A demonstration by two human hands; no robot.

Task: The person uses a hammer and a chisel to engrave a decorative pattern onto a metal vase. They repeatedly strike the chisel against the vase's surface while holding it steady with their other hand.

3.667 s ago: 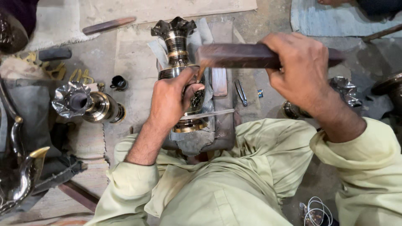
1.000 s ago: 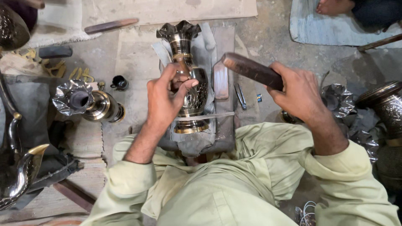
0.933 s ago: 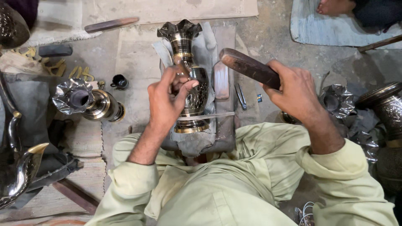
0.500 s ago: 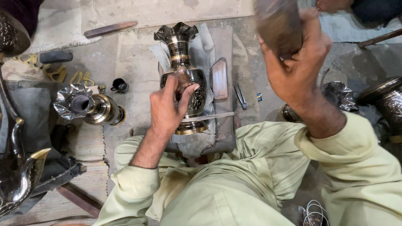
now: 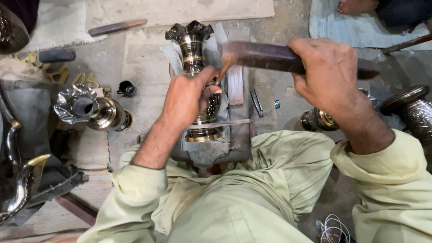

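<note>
Here, left hand point(image 5: 186, 96) steadying brass vase point(image 5: 194, 54), right hand point(image 5: 328, 72) gripping mallet point(image 5: 261, 56)

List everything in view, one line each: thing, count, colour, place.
vase being worked: 1, dark with brass bands, lying on the padded block at centre
padded block: 1, grey, on the floor before the knees
wooden mallet: 1, dark brown, in the right hand, above the vase
thin punch: 1, coppery, at the left hand's fingers
second vase: 1, dark and brass, lying on the floor at left
small cup: 1, black, on the floor beside it
tweezers: 1, metal, right of the block
flat stick: 1, brown, on the floor, upper left
left hand: on the vase
right hand: gripping the mallet
</note>
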